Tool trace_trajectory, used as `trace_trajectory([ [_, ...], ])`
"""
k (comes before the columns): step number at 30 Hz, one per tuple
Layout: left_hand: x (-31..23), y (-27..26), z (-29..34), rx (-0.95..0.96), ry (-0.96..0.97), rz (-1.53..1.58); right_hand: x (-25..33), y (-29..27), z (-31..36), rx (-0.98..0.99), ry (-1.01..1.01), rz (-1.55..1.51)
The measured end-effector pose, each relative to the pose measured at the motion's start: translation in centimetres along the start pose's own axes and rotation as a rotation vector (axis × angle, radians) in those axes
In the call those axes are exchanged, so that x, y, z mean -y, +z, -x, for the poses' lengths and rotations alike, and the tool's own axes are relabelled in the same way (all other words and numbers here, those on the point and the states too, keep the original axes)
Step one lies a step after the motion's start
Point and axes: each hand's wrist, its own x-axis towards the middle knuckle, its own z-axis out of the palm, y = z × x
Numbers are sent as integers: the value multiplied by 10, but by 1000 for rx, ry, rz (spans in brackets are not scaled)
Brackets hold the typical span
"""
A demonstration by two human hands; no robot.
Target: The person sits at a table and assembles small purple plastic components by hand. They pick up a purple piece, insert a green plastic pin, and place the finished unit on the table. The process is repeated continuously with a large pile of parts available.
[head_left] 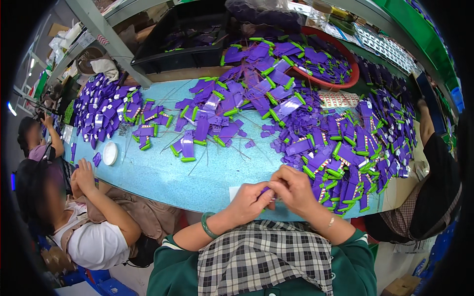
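Note:
Close together at the near edge of the blue table (187, 170), my left hand (251, 201) and my right hand (295, 187) are both closed. Between the fingertips of my left hand a small purple plastic part (264, 190) shows; most of it is hidden by the fingers. My right hand's fingers press against the left ones, and whatever they pinch is covered. Just right of my hands spreads a large heap of purple and green plastic pieces (340, 165), several with striped strips. A white sheet (233, 192) pokes out beside my left hand.
Farther back lie more purple and green pieces with thin wires (217, 113). A red basin (353, 74) and a black crate (177, 59) stand behind them. At left are a purple pile (101, 111), a white bowl (110, 153) and co-workers (96, 222); another person (424, 182) is at right.

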Motion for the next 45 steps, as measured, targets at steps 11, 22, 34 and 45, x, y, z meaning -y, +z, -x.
trace_trajectory([
  [11, 20, -142, -7, -707, -219, -1332, -44, -238, -5, -328, 127, 678],
  [22, 28, -124, 6, -687, -150, -1217, -24, -12, 24, 69, -263, 609],
  [34, 39, 3, 3, -108, -127, 244, -53, 19, 16, 18, -239, 615],
  [45, 29, -7, 1, -150, -195, 224, -18, -4, 4, -179, -244, 204],
])
